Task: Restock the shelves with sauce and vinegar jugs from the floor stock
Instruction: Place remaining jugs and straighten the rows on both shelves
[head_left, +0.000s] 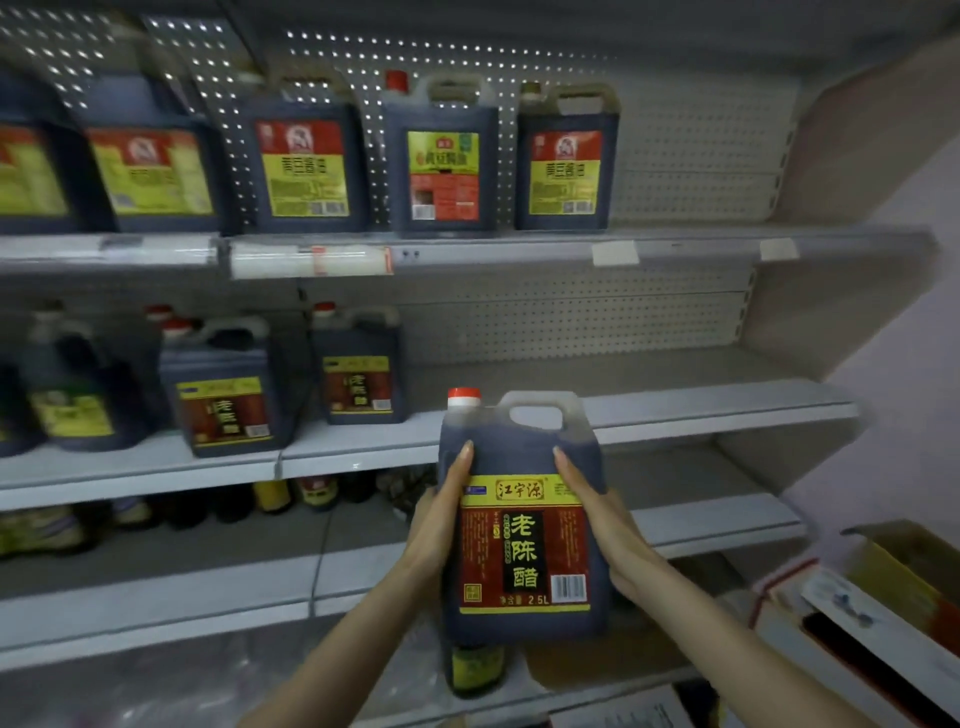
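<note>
Clasping a vinegar jug (524, 551) labelled 江宇源 老陈醋 2.5L, left grip (439, 519) and right grip (608, 530) hold its sides.

The vinegar jug (522, 545) nearest the camera carries a label with the brand 江字源 in its yellow top band, the large characters 老陈醋 down a black panel, and 净含量 2.5L along the bottom beside a barcode. Two middle-shelf jugs (358, 382) bear what looks like the same 老陈醋 label, though it is blurred. The upper-shelf jugs (441, 161) have yellow labels that appear to read 黄豆酱油, and the shelf-edge tags (615, 253) cannot be read.
</note>
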